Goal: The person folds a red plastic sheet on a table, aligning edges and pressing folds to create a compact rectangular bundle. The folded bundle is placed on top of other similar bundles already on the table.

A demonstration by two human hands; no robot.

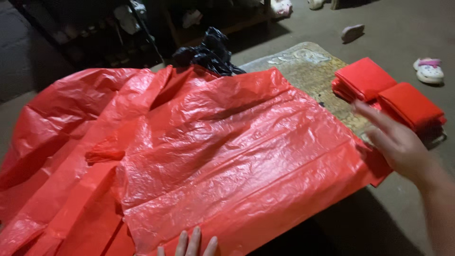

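Note:
A large red plastic bag [237, 151] lies spread flat over a pile of other crumpled red bags [57, 137]. My left hand [189, 244] shows only its fingertips at the bottom edge, pressing flat on the top bag's near edge. My right hand [395, 140] is at the right, fingers stretched out and apart, resting on or just over the bag's right edge. Past it lie two stacks of folded red bags [388, 90]. Neither hand grips anything.
The bags rest on a low patterned stone-like surface [308, 68]. A crumpled black plastic bag [208, 52] lies at the back. Loose shoes [429, 70] lie on the grey floor at the right. Dark cluttered shelving stands at the far left.

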